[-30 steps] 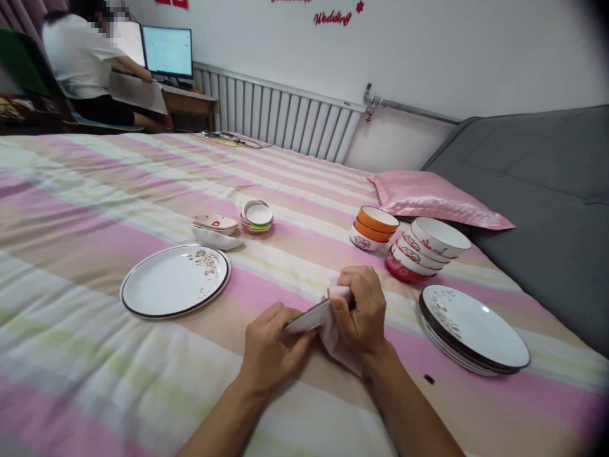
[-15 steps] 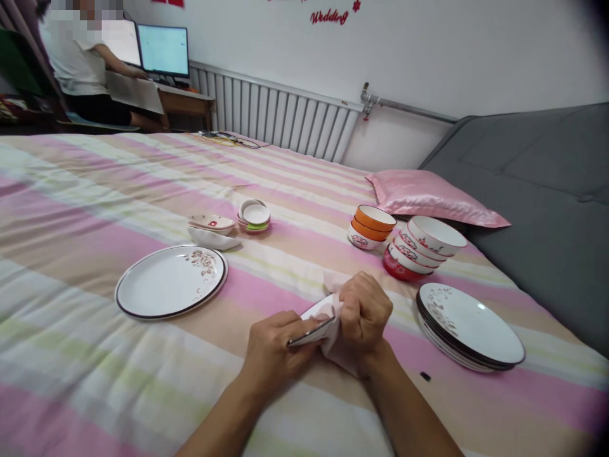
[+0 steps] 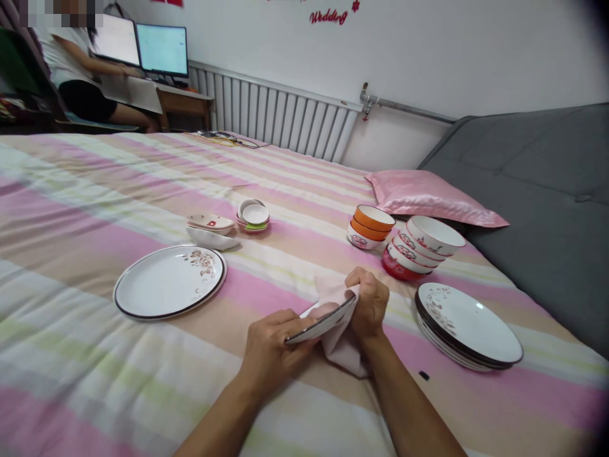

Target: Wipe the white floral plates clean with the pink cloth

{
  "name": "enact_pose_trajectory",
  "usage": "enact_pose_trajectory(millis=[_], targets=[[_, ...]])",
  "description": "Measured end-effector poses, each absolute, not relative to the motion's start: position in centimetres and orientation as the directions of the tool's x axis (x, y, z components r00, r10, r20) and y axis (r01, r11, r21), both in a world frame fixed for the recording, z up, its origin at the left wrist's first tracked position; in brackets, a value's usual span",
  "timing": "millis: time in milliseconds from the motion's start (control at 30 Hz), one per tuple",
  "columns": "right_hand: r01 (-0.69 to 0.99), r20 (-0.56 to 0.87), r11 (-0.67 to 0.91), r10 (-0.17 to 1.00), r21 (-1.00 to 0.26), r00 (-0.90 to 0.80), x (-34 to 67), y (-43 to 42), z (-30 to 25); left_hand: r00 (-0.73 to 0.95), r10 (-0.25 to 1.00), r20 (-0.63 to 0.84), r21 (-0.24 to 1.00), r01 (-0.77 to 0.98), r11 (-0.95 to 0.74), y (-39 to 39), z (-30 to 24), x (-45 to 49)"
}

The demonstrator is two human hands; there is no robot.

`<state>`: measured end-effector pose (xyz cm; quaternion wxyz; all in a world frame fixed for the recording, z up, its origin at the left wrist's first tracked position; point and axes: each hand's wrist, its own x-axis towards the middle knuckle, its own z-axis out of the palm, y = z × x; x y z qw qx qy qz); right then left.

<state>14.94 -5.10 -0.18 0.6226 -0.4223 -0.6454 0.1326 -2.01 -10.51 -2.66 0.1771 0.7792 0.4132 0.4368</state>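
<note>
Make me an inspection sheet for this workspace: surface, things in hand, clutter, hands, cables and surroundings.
Surface: striped bedspread, wrinkled at left.
Things in hand: dark-rimmed dish, tilted; pale cloth against it.
Clutter: oval plates at left; plate stack and two bowl stacks at right; small dishes farther back; small black object, unidentified.
Hands: left hand grips the dish; right hand grips the cloth at its other end.
Cables: loose tangle, bed's far edge.
Surroundings: radiator, pink pillow, grey headboard, seated person near monitors.
</note>
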Motion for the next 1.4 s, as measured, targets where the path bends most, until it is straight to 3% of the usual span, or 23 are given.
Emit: enact_pose_trajectory(millis=[300, 500, 633, 1000, 1200, 1400], targets=[[0.182, 0.405, 0.375, 0.897, -0.909, 0.175, 15.2, -3.2, -1.3, 0.167, 0.861, 0.481, 0.727, 0.472, -0.498, -10.3, -2.8, -2.2], [0.283, 0.228, 0.184, 0.965, -0.941, 0.131, 15.3, -2.8, -2.2, 0.04, 0.953, 0.3, 0.872, 0.394, -0.291, -10.0, -3.0, -2.5], [0.321, 0.22, 0.192, 0.974, -0.927, 0.052, 14.9, -3.0, -2.2, -0.043, 0.983, 0.181, 0.937, 0.312, -0.159, -9.9, -2.9, -2.6], [0.391, 0.228, 0.315, 0.94, -0.865, -0.252, 13.7, -4.4, -1.6, -0.111, 0.994, 0.025, 0.99, 0.138, -0.01, -10.1, -2.5, -2.6], [0.389, 0.324, 0.421, 0.9, -0.819, -0.293, 13.8, -4.0, -1.8, -0.156, 0.986, -0.061, 0.994, 0.079, 0.074, -10.0, -2.2, -2.7], [0.426, 0.309, 0.402, 0.911, -0.811, -0.272, 13.9, -3.6, -2.2, -0.236, 0.964, -0.126, 0.991, -0.067, 0.114, -9.5, -2.1, -3.0]])
